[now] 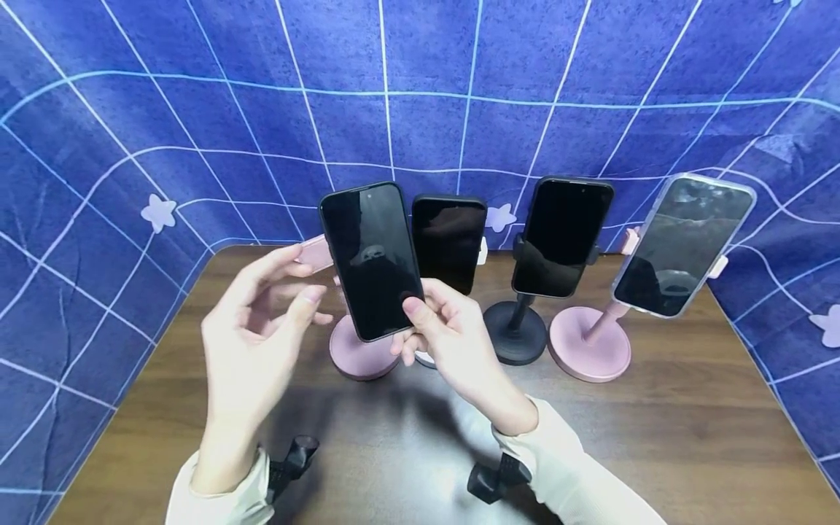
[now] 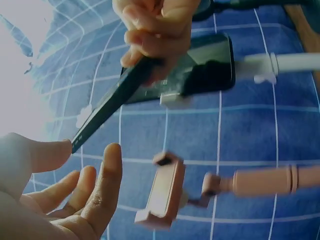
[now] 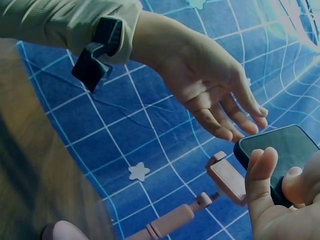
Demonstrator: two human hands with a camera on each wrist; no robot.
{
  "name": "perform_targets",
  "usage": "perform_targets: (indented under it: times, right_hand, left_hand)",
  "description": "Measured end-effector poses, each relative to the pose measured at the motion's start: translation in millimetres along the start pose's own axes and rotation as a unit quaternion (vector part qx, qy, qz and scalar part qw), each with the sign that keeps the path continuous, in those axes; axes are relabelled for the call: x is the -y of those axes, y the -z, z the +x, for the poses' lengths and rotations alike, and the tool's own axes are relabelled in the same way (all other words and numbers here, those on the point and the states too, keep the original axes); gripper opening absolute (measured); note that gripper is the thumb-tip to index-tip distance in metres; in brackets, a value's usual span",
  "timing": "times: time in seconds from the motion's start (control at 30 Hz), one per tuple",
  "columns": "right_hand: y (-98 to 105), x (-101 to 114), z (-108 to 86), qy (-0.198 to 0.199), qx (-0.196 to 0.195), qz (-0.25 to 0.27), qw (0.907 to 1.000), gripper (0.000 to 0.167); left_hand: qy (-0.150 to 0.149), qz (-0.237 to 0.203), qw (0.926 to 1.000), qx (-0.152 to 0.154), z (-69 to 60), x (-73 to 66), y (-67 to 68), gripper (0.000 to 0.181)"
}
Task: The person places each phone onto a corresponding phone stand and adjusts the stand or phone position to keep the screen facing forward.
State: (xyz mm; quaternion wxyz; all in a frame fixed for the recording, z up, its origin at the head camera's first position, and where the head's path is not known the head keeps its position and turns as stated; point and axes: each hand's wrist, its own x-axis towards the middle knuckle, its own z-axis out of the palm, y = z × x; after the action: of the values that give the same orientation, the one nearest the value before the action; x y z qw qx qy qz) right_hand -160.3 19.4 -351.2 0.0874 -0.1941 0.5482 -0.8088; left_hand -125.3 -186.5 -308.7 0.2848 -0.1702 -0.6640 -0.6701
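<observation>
A dark-cased smartphone (image 1: pixel 370 255) is held up, screen facing the head camera. My right hand (image 1: pixel 453 339) grips it at the lower right corner, thumb on the front and fingers behind. My left hand (image 1: pixel 252 328) is beside the phone's left edge, fingers spread and loosely bent, holding nothing. In the left wrist view its thumb (image 2: pixel 50 156) lies close to the phone's end; whether they touch I cannot tell. Behind the held phone stands a pink phone stand; its bare clamp (image 2: pixel 165 192) shows in the left wrist view, its round base (image 1: pixel 359 357) in the head view.
To the right stand three more stands bearing phones: a dark phone (image 1: pixel 449 237) on a white stand, another (image 1: pixel 563 237) on a black stand (image 1: pixel 515 335), and a clear-cased phone (image 1: pixel 682 244) on a pink stand (image 1: pixel 590 346). Blue gridded cloth (image 1: pixel 420 124) hangs behind the wooden table (image 1: pixel 709 437).
</observation>
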Motion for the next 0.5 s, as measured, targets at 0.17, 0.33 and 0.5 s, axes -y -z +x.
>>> perform_targets:
  times: [0.17,0.33,0.5]
  right_hand:
    - [-8.8,-5.1,5.0,-0.008,0.012,0.004,0.9999,0.023]
    - [-20.0,-15.3,11.9,-0.039,0.021,0.041,0.9982,0.025]
    - [-30.2,-22.2,20.4,-0.052,0.008,0.060,0.9968,0.024]
  left_hand:
    - [-0.023,-0.003,0.9987,-0.046,4.5,3.2,14.4,0.033]
    - [0.002,0.064,0.9949,-0.077,9.2,16.5,24.7,0.030]
    - [0.050,0.086,0.9949,-0.012,11.1,33.0,30.8,0.047]
